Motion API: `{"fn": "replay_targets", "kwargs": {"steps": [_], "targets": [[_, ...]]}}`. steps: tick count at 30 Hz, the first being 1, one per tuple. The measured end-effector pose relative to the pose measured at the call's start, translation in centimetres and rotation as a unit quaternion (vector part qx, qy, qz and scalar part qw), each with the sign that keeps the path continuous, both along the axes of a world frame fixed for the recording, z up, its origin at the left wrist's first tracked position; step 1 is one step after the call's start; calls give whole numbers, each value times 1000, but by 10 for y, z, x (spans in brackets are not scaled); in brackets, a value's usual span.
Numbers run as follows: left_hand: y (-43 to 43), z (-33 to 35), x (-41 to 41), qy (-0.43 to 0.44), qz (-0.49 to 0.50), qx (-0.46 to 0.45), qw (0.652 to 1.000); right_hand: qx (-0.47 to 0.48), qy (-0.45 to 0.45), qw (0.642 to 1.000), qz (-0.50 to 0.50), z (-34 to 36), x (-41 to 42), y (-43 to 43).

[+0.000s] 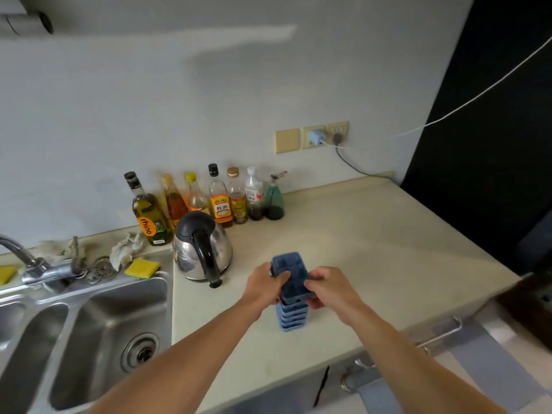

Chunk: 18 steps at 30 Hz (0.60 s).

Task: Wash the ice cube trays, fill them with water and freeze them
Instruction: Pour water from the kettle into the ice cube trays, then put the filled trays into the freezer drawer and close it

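Left grip (264, 283) and right grip (331, 286) clasp the top ice cube tray (291, 268), long axis twelve-to-six, seemingly nested in its stack (294, 319); sink (98, 309) at nine o'clock.

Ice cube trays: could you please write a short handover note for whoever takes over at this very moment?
Left hand: grip on the left side of the top tray.
Right hand: grip on its right side.
Where: the top tray sits tilted on the stack of trays, which stands on the counter, right of the kettle.
Done: nothing that shows; the trays are not at the sink yet.
Left: take the trays to the sink, wash them (a sponge lies at its back edge), fill them with water, and freeze them.
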<state>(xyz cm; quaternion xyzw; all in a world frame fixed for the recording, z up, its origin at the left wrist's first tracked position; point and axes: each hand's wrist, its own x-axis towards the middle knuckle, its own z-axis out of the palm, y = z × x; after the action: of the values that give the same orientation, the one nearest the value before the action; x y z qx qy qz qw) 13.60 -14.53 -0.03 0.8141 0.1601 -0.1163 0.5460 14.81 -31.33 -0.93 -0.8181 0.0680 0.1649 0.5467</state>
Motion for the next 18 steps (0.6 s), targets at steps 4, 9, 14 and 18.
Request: {"fn": "replay_targets", "kwargs": {"steps": [4,9,14,18], "targets": [[-2,-13,5,-7,50,64,997,-18,3,1000,22,-6,10,-12],[14,-39,3,104,184,-119,970,39,138,989,21,-28,25,-33],[12,-85,-7,192,98,-266,940,143,247,951,122,-72,28,-34],[-7,-99,-4,169,118,-300,931,181,265,934,159,-92,29,-26]]}}
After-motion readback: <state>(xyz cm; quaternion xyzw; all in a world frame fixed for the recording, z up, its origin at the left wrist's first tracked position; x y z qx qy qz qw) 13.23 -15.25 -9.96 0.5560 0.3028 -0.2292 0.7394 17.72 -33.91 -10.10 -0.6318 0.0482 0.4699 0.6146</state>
